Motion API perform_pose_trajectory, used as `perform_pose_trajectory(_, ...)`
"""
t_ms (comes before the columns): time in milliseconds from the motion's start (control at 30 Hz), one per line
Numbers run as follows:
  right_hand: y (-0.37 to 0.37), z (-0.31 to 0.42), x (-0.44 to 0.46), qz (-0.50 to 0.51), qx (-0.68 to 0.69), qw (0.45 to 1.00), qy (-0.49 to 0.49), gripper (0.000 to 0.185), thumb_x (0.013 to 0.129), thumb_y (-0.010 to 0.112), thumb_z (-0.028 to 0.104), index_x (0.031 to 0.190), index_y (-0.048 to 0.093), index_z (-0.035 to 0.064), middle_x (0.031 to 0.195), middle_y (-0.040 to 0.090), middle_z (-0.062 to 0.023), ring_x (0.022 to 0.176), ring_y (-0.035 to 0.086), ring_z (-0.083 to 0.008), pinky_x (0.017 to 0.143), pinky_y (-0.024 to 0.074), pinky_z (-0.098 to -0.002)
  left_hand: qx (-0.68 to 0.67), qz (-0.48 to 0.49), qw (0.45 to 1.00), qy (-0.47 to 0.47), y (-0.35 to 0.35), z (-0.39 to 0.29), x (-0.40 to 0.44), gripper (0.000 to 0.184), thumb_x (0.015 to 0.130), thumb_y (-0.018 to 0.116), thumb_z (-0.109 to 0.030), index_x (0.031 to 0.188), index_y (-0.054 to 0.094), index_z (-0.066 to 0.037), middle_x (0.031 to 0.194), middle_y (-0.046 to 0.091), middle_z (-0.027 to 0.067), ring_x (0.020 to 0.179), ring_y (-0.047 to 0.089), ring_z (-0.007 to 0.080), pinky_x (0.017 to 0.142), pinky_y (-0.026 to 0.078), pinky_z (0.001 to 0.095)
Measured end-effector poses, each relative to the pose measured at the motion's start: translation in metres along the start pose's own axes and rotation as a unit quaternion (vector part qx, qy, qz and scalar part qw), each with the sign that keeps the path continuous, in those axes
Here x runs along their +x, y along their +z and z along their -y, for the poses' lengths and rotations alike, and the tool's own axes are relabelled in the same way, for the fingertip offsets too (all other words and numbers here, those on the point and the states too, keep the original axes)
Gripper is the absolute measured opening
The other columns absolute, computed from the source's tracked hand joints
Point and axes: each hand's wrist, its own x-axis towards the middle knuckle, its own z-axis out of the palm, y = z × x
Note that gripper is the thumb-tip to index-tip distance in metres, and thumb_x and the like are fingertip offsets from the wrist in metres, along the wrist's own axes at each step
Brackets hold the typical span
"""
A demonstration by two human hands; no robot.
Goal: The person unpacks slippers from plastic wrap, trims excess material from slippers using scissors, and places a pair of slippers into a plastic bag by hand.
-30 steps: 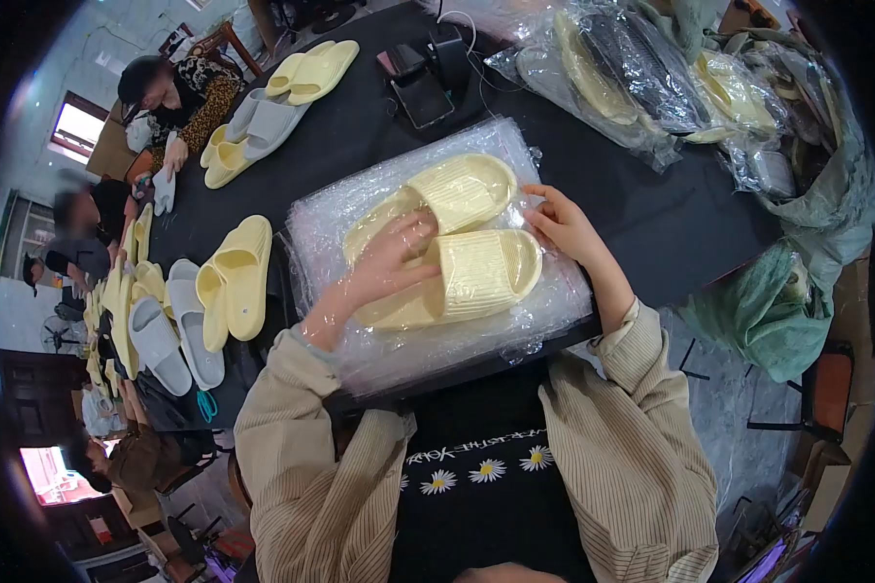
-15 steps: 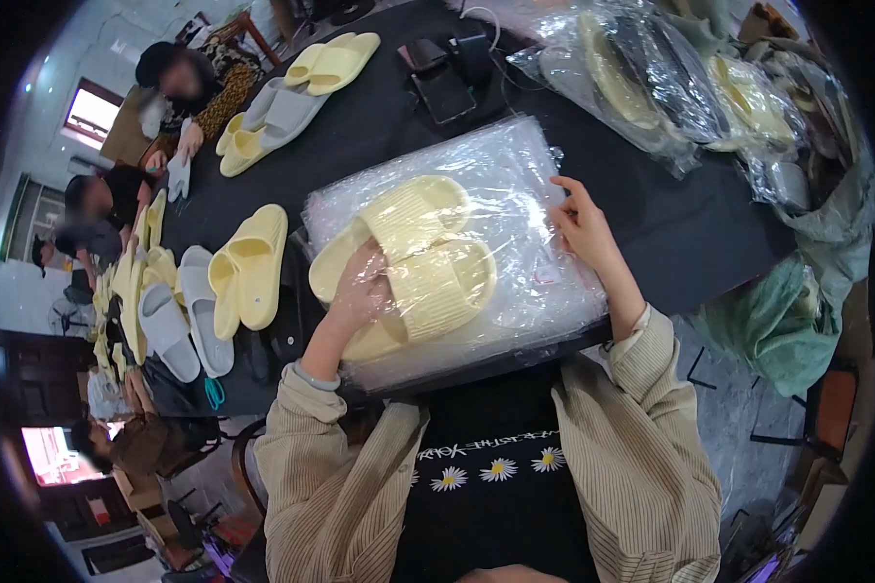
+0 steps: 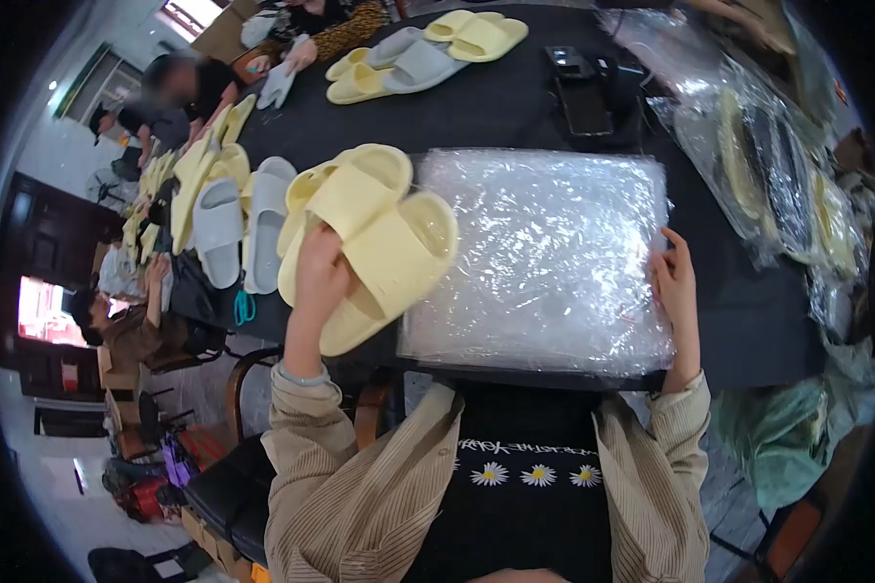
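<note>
My left hand [image 3: 319, 277] is closed around a pair of yellow slippers [image 3: 384, 243], held side by side, with the fingers tucked into the foot openings. The pair is tilted above the left part of the table, just left of a stack of clear plastic bags [image 3: 544, 257]. At the stack's right edge, my right hand [image 3: 676, 287] has its fingers bent against the plastic; they appear to grip the edge of a bag. How many layers it holds cannot be made out. Another yellow slipper [image 3: 300, 189] shows partly behind the held pair.
Grey slippers [image 3: 219, 228] and more yellow ones line the left side. Another slipper group [image 3: 399, 68] lies at the back. A black phone [image 3: 586, 105] rests behind the bags. Bagged slippers [image 3: 748, 165] are heaped at right. Co-workers sit at left; one person's hands [image 3: 297, 58] hold something pale.
The yellow slippers, earlier under clear film over the stack, are now uncovered and off to the left in my left hand. The right hand stays at the bags' right edge. The view has shifted left.
</note>
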Motion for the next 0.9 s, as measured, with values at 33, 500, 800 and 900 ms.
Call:
perform_pose_trajectory(33, 0.000, 0.001, 0.001, -0.002, -0.017, 1.000, -0.012, 0.038, 0.092, 0.054, 0.000, 0.130, 0.049, 0.0086, 0.073, 0.054, -0.0009, 0.050, 0.044, -0.0042, 0.044, 0.0339, -0.0204, -0.046, -0.014, 0.997, -0.057, -0.007, 0.016, 0.004, 0.026, 0.077, 0.054, 0.002, 0.101, 0.061, 0.001, 0.106, 0.061, 0.0217, 0.107, 0.054, 0.0403, 0.094, 0.043, 0.0422)
perform_pose_trajectory(500, 0.000, 0.012, -0.001, 0.023, 0.025, 0.999, 0.026, 0.033, 0.093, 0.054, 0.001, 0.126, 0.051, 0.0047, 0.070, 0.051, 0.0004, 0.048, 0.043, -0.0038, 0.042, 0.0343, -0.0205, 0.073, 0.028, 0.974, -0.211, -0.023, 0.206, 0.144, 0.035, 0.086, 0.060, -0.032, 0.086, 0.061, 0.003, 0.084, 0.062, 0.0239, 0.080, 0.061, 0.0382, 0.070, 0.046, 0.0437)
perform_pose_trajectory(800, 0.001, 0.009, -0.001, 0.008, 0.039, 0.999, 0.025, 0.033, 0.091, 0.054, -0.001, 0.124, 0.053, 0.0049, 0.070, 0.053, -0.0007, 0.047, 0.043, -0.0047, 0.042, 0.0332, -0.0211, 0.180, 0.164, 0.951, -0.192, 0.023, 0.248, 0.181, 0.043, 0.088, 0.057, -0.038, 0.094, 0.067, 0.003, 0.094, 0.066, 0.0262, 0.092, 0.064, 0.0390, 0.078, 0.048, 0.0429)
perform_pose_trajectory(900, 0.001, 0.014, -0.003, 0.009, 0.041, 0.999, 0.028, 0.033, 0.092, 0.055, 0.000, 0.124, 0.053, 0.0049, 0.070, 0.053, -0.0008, 0.047, 0.043, -0.0045, 0.042, 0.0326, -0.0213, 0.077, 0.200, 0.952, -0.218, 0.026, 0.237, 0.180, 0.043, 0.087, 0.058, -0.037, 0.097, 0.068, 0.003, 0.092, 0.067, 0.0248, 0.090, 0.066, 0.0378, 0.079, 0.049, 0.0419)
